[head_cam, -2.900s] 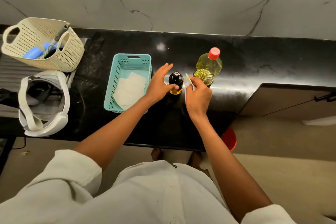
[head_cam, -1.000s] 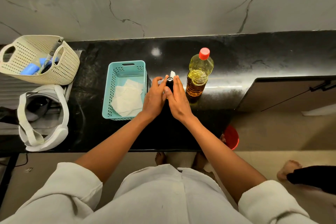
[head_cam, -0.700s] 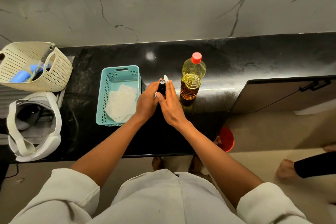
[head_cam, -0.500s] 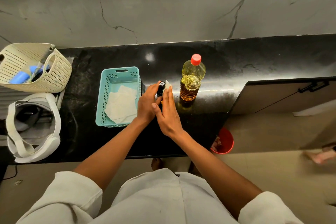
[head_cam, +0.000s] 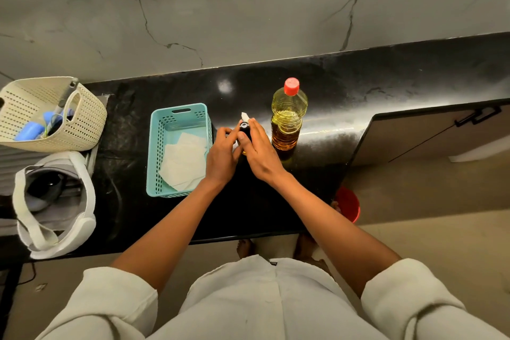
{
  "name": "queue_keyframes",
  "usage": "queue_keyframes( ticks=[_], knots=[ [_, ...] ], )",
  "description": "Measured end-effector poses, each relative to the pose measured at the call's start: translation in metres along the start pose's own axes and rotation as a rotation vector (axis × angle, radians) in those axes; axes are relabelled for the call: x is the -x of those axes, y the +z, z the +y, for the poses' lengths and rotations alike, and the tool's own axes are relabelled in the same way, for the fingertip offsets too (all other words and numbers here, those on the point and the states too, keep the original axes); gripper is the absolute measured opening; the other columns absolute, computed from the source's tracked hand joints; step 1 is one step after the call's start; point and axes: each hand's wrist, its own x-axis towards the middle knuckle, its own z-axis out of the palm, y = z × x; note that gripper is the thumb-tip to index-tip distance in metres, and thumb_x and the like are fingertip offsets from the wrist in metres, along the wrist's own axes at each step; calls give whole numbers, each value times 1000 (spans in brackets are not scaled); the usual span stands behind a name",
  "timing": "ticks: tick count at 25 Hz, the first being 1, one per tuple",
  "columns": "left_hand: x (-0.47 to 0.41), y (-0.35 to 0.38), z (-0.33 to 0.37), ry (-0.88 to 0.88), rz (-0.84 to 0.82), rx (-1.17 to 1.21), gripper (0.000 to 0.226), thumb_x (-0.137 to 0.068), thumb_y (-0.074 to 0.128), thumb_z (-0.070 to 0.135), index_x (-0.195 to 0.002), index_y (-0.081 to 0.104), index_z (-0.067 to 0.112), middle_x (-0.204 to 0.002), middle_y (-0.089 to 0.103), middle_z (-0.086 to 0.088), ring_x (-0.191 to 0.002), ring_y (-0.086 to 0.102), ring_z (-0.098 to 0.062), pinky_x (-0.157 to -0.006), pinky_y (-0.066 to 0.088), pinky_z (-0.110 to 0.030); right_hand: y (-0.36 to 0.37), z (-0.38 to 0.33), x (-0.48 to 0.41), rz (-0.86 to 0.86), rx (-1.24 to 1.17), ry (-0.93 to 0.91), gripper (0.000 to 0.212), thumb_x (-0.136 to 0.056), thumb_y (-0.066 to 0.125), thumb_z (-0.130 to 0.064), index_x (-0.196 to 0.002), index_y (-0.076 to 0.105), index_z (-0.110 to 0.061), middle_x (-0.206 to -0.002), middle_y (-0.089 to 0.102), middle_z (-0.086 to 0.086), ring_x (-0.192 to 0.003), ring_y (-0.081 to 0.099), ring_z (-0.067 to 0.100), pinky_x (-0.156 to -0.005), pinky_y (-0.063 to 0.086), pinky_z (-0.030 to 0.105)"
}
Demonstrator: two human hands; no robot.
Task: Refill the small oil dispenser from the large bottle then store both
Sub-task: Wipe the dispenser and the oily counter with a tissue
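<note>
While both hands close on it from either side in the head view, the dispenser stands upright on the black counter. Its long axis is vertical and its dark cap points up at the camera, so little more than its top shows. It sits just right of the teal basket and just left of the big bottle.

The left hand holds the dispenser, fingers curled against its left side. The right hand clasps the other side: the thumb lies across the near face just below the cap and the fingers run straight up the right flank. The dispenser is pinched between them, its cap poking out above both hands. A scrap of white paper sticks up just behind the cap, beside the right fingertips; which fingers hold it I cannot tell.

The big bottle also stands upright, red cap on and pointing up, its oil pale at the shoulder and amber lower down, a narrow gap from the right hand. Any writing on either container is too small to read.

Flat white sheets lie in the teal basket. Further left are a cream basket with blue items and a white headset. A red bucket sits on the floor past the counter's edge
</note>
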Motion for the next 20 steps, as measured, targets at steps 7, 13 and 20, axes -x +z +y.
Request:
queue_keyframes(
  ticks=[7, 13, 20],
  knots=[
    [1, 2, 6, 4, -1, 74, 49, -107, 63, 26, -156, 54, 25, -150, 65, 1, -132, 66, -22, -106, 59, -48, 34, 2, 42, 62, -71, -68, 85, -106, 31, -68, -168, -7, -24, -175, -19, -8, -161, -14, 6, -131, 6, 37],
    [6, -3, 17, -106, 21, 108, 44, -102, 72, 31, -142, 57, 22, -138, 67, -2, -116, 71, -26, -94, 60, -47, 37, 4, 34, 133, -27, -74, 85, -107, 31, -65, -169, -2, -18, -177, -11, -2, -162, -12, 8, -134, 5, 45],
    [-14, -19, 15, -54, -170, 10, 46, -107, 63, 32, -152, 54, 28, -143, 60, -4, -122, 66, -25, -101, 57, -46, 30, 2, 22, 100, -76, -62, 86, -105, 28, -67, -169, -1, -17, -177, -7, 0, -163, -6, 12, -133, 7, 39]
  ],
)
